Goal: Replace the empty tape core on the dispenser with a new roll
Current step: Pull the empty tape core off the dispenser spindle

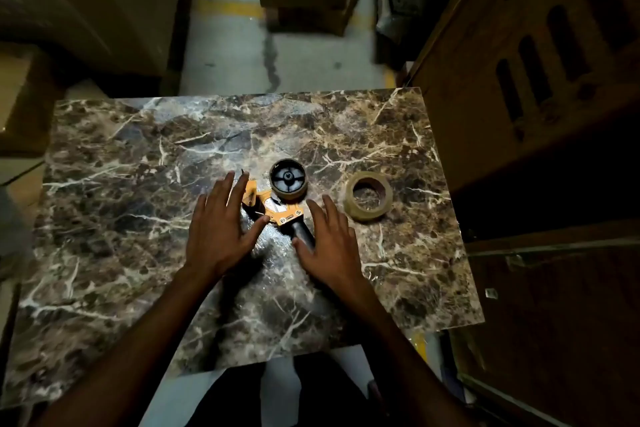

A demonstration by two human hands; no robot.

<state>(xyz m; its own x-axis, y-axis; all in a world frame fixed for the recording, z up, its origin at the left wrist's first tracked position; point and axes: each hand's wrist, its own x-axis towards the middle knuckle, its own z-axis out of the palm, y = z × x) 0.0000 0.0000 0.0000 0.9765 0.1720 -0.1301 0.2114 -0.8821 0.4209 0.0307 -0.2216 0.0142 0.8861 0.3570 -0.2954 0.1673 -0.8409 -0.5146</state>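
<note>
Orange metal tape dispenser with black handle (281, 210) lies flat mid-table (104, 184), thin empty core (288, 180) on its hub. Full tan roll (369, 196) sits just right. Your left hand (216, 236) and right hand (329, 246) hover spread, holding nothing. Dispenser looks rigid and light; avoid the toothed end, pin the handle, pull the core by its rim.

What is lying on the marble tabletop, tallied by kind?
Orange-and-black handheld tape dispenser, carrying an empty brown cardboard core: 1
Loose roll of clear brownish packing tape: 1
Bare hands, open, either side of the dispenser: 2, left hand and right hand
Total: 4
</note>
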